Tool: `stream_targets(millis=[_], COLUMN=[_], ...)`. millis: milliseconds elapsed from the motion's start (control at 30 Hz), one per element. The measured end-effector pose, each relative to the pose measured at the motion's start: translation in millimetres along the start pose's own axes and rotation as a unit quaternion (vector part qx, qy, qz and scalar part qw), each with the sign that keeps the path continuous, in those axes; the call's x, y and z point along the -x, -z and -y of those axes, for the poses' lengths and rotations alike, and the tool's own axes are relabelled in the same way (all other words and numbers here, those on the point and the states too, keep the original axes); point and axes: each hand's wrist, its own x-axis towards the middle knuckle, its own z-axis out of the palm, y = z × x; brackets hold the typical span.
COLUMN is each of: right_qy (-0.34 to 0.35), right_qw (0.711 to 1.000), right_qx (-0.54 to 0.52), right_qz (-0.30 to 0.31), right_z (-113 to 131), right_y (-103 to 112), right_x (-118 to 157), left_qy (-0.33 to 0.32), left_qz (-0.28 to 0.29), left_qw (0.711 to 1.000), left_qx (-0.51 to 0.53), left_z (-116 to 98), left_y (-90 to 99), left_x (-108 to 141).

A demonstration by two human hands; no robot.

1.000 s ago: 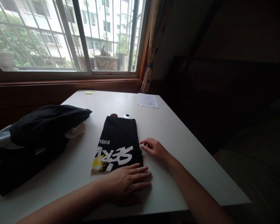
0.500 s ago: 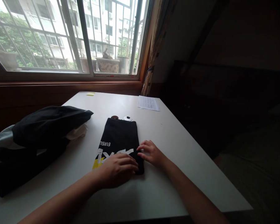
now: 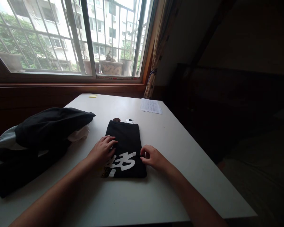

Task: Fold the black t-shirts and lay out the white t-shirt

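Note:
A folded black garment (image 3: pixel 126 138) with white lettering lies flat as a narrow rectangle on the white table (image 3: pixel 118 201). My left hand (image 3: pixel 101 150) rests over its left edge, palm down, fingers apart on the cloth and covering part of the print. At the right edge, my right hand (image 3: pixel 152 157) has its thumb and forefinger pinched together on the side of the fabric. Just beyond the garment's far end show a brown round piece (image 3: pixel 116 119) and a white round piece with a dark centre (image 3: pixel 130 121), both partly hidden by it.
A heap of black and white clothing (image 3: pixel 49 129) lies on the table's left side. Printed sheets of paper (image 3: pixel 150 106) are at the far right corner, and a yellow slip (image 3: pixel 93 96) at the far left. Behind stand a barred window (image 3: pixel 68 41) and a curtain (image 3: pixel 153 72).
My left hand has moved from the garment's lower middle up and left to its left edge, uncovering more white print. My right hand's fingers have closed at the right edge.

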Motion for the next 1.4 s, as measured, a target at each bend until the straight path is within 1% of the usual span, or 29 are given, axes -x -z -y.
stream_targets(millis=[100,167,233,267,333,433,500,567,633,733,867,967,1033,1100,1167,1200,1300,1400], right_qy=[0.007,0.011,0.009,0.009,0.014,0.039,0.06,0.075,0.087,0.101,0.105,0.105,0.115,0.129,0.14,0.146,0.162,0.167], right_qw=[1.0,0.998,0.996,0.994,0.992,0.99,0.99,0.991,0.992,0.992,0.992,0.992,0.992,0.989,0.984,0.98,0.972,0.97], right_qx=[0.014,0.035,0.052,0.057,0.061,0.057,0.048,0.03,0.01,-0.014,-0.011,-0.008,-0.027,-0.066,-0.113,-0.133,-0.165,-0.165], right_qz=[-0.013,-0.042,-0.077,-0.092,-0.11,-0.119,-0.117,-0.105,-0.086,-0.072,-0.076,-0.063,-0.049,-0.032,-0.01,0.003,0.042,0.057], right_z=[-4.4,-12.1,-23.1,-29.1,-39.8,-47.5,-45.7,-40.3,-34.3,-29.3,-28.6,-25.7,-22.2,-18.8,-16.3,-15.1,-9.9,-1.2], right_y=[2.8,7.2,14.2,18.4,27.2,37.6,40.8,41.0,38.9,34.2,31.7,33.7,35.2,35.5,34.7,34.2,32.4,29.7], right_x=[0.7,1.7,3.7,5.1,8.6,13.9,16.1,16.9,16.6,14.9,13.8,14.9,15.1,14.1,12.2,11.3,11.0,15.0], left_qy=[-0.021,-0.036,-0.069,-0.096,-0.158,-0.237,-0.256,-0.253,-0.231,-0.195,-0.175,-0.156,-0.136,-0.112,-0.092,-0.084,-0.068,-0.056], left_qz=[0.004,-0.008,-0.019,-0.015,0.017,0.088,0.107,0.114,0.122,0.127,0.099,0.072,0.034,-0.025,-0.084,-0.104,-0.146,-0.188], left_qw=[1.0,0.999,0.997,0.995,0.987,0.967,0.96,0.961,0.965,0.971,0.977,0.983,0.989,0.993,0.99,0.987,0.979,0.975], left_qx=[-0.003,-0.023,-0.027,-0.017,0.016,0.041,0.03,0.008,-0.017,-0.055,-0.075,-0.067,-0.043,0.005,0.061,0.085,0.121,0.109], left_z=[-5.3,-12.7,-24.7,-32.7,-52.4,-84.7,-100.9,-108.7,-108.0,-96.2,-74.6,-58.2,-47.9,-39.5,-34.4,-33.2,-33.5,-35.3], left_y=[-0.2,3.7,10.0,13.5,19.0,20.8,18.2,15.3,14.2,16.8,24.7,32.8,37.8,41.4,43.8,44.8,47.8,50.3], left_x=[-0.5,-1.2,-0.7,0.7,6.0,18.6,26.2,30.4,30.8,28.0,23.0,18.0,14.5,11.6,9.5,8.7,6.9,5.6])
